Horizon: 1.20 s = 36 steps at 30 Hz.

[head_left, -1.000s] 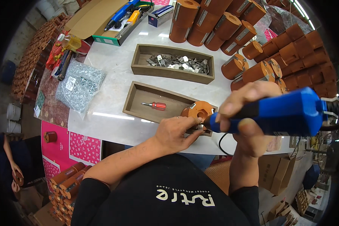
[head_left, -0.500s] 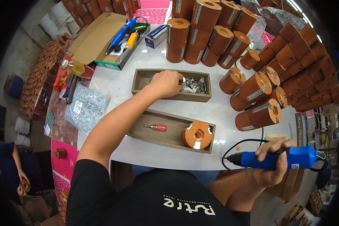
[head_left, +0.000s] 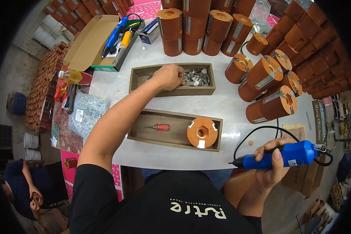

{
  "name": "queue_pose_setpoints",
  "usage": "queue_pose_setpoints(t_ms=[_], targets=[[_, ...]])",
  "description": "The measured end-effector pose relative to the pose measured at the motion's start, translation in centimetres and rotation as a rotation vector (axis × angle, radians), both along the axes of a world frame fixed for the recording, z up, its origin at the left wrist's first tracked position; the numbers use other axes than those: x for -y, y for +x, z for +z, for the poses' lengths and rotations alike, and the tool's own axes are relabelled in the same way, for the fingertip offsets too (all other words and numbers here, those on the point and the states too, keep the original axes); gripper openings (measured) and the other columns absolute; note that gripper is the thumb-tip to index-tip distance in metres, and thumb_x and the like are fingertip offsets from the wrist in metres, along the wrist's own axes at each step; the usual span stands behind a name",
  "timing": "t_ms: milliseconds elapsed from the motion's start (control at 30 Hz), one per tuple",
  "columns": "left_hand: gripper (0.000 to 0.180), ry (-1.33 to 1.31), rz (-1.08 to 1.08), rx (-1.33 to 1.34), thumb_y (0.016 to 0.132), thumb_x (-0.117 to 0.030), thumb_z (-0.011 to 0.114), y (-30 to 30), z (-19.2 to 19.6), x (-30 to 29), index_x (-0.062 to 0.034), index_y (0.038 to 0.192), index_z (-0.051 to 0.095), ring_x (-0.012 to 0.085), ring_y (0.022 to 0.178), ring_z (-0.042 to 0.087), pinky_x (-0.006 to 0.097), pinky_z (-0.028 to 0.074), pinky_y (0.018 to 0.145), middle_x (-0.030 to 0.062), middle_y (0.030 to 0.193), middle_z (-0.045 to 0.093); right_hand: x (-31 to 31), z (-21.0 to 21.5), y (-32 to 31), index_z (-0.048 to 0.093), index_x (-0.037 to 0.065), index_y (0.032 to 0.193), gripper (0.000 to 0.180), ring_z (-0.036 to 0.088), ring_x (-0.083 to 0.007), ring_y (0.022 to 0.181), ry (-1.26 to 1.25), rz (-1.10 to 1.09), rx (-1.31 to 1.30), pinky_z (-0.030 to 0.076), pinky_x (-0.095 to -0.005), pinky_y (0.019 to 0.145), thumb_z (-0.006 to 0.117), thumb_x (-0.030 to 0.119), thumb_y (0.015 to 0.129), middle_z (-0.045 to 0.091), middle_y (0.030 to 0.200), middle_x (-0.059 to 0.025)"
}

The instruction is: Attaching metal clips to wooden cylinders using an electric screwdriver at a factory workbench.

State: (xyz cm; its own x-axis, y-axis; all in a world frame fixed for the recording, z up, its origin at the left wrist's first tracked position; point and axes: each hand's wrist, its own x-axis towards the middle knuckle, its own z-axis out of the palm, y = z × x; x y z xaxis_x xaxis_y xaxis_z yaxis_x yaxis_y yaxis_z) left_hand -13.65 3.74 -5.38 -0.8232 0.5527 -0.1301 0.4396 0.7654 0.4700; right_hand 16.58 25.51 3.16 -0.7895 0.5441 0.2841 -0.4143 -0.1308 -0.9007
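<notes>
My left hand (head_left: 169, 77) reaches into the far wooden tray (head_left: 134, 80), its fingers curled beside a heap of small grey metal parts (head_left: 198, 78). Whatever the fingertips pinch, if anything, is hidden. A blue electric screwdriver (head_left: 257, 161) with a black nose lies in the grip of my right hand (head_left: 276, 158), level over the table's front right edge, pointing left. In the near wooden tray (head_left: 175, 142) sits a reddish-brown round block (head_left: 211, 133) with a hexagonal central hole and metal clips at its rim. To its left lies a small red-handled screwdriver (head_left: 161, 127).
Stacked brown cylinders (head_left: 171, 31) with metal strips line the far side; more (head_left: 267, 74) stand at the right. A black cord (head_left: 243, 140) loops near my right hand. An open carton of tools (head_left: 82, 43) and a plastic-wrapped bag (head_left: 85, 111) occupy the left. Another person (head_left: 25, 187) works at lower left.
The view has shifted a little, so the trays and cylinders appear displaced. My left hand stays curled in the far tray, and the right still holds the blue screwdriver, now slightly further left in view.
</notes>
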Motion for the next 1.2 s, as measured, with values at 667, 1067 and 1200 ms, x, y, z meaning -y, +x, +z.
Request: queue_pose_setpoints(t_ms=[667,1067,1200], targets=[[0.011,0.641,0.333,0.594,0.087,-0.012,0.065,2.6,5.5,3.3,-0.0023,0.089,0.068,0.0027,0.059,0.048,0.020,0.036,0.051,-0.0025,0.074,0.061,1.1,-1.0,0.1,0.047,0.002,0.111,0.037,0.061,-0.0201,0.059,-0.064,0.069,0.088,0.053,-0.0320,0.058,0.067,0.004,0.080,0.063,0.084,-0.0169],[0.019,-0.130,-0.537,0.589,0.091,-0.021,0.059,8.4,9.5,0.6,-0.0023,0.087,0.057,0.0141,0.063,0.053,0.032,0.043,0.059,0.0050,0.068,0.057,2.5,-0.9,0.3,0.048,0.000,0.109,0.037,0.061,-0.0185,0.060,-0.044,0.131,0.162,0.054,-0.0296,0.058,0.069,0.003,0.079,0.064,0.084,-0.0168],[0.022,-0.040,-0.519,0.493,0.094,-0.024,0.059,8.6,7.7,1.1,-0.0027,0.088,0.057,0.0168,0.066,0.057,0.034,0.045,0.063,0.0069,0.069,0.058,2.6,-1.0,0.0,0.049,-0.002,0.107,0.035,0.062,-0.0177,0.061,-0.039,0.170,0.149,0.054,-0.0294,0.058,0.069,0.002,0.079,0.064,0.083,-0.0170]])
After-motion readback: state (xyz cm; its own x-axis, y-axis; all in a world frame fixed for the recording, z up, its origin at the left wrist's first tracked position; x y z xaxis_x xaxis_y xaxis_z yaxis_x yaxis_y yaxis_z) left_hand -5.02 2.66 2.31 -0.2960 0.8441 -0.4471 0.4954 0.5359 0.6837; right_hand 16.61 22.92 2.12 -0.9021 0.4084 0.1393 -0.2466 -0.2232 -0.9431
